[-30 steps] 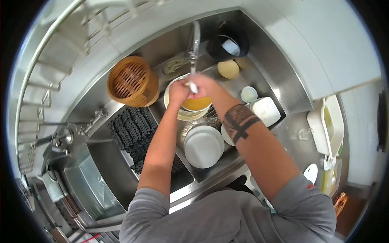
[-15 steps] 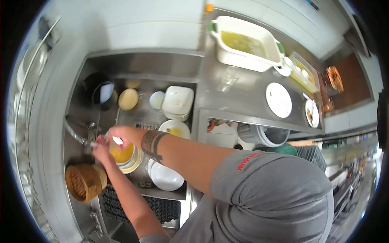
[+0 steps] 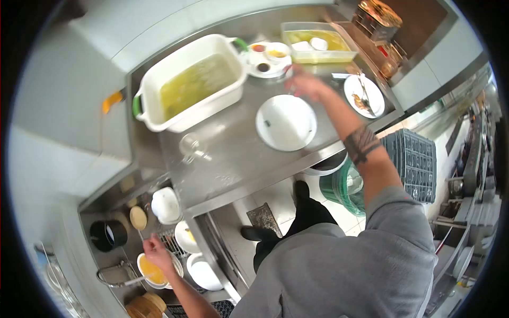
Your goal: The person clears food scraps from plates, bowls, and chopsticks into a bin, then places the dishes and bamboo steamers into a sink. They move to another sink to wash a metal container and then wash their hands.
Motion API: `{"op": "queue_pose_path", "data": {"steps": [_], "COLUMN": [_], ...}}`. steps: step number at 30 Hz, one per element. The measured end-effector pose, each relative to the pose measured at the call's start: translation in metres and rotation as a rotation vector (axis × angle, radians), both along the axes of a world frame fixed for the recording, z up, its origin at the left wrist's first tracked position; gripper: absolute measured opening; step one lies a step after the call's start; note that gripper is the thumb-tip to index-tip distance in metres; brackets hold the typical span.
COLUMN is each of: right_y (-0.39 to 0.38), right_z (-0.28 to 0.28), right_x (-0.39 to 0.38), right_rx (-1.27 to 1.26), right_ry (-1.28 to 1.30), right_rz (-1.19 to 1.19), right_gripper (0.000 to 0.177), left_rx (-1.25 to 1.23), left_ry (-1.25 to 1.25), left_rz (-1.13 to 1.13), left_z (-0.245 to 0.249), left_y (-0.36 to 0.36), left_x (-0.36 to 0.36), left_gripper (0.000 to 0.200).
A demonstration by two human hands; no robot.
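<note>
My right hand (image 3: 306, 86) stretches out over the steel counter (image 3: 233, 153), blurred, just past a white plate (image 3: 286, 123) and beside a small tray of sauce dishes (image 3: 268, 55). Whether it holds anything is unclear. My left hand (image 3: 154, 248) is down in the sink at the lower left, its fingers on the far rim of a bowl of yellow liquid (image 3: 151, 271) under the faucet (image 3: 114, 279).
A white tub of yellowish liquid (image 3: 191, 85), a clear container (image 3: 318, 40), a plate with scraps and utensils (image 3: 365, 95) and a glass (image 3: 192, 147) stand on the counter. White dishes (image 3: 204, 273), a dark pot (image 3: 108, 233) and a bamboo steamer (image 3: 143, 305) lie around the sink. A grey crate (image 3: 416, 159) sits on the floor.
My view has swung from the sink to the counter. My right hand left the bowl and reached across to the counter by the white plate; my left hand stayed at the bowl.
</note>
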State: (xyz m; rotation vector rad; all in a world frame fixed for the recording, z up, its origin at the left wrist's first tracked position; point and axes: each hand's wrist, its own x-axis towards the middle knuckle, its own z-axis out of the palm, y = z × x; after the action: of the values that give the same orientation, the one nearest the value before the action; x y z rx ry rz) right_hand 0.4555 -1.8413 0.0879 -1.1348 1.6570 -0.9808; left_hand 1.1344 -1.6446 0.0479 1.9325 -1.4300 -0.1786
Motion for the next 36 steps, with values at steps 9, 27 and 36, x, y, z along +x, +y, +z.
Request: {"op": "queue_pose_path", "data": {"steps": [9,27,36], "right_y": [-0.090,0.126,0.163], "right_z": [-0.046,-0.154,-0.086], "right_x": [-0.328,-0.343,-0.334], "right_rx": [0.162,0.299,0.219], "right_ry": [0.945,0.895,0.694], "right_rz": [-0.542,-0.346,-0.242], "right_gripper": [0.082,0.049,0.043], "left_rx": [0.429,0.439,0.684], "left_ry": [0.250,0.121,1.088], "left_rz": [-0.525,-0.969,-0.908], "left_z": [-0.057,-0.140,-0.081], "left_y": [-0.110,-0.166,-0.147], "left_x": [-0.423,-0.877,-0.875], "left_gripper": [0.023,0.041,0.025]}}
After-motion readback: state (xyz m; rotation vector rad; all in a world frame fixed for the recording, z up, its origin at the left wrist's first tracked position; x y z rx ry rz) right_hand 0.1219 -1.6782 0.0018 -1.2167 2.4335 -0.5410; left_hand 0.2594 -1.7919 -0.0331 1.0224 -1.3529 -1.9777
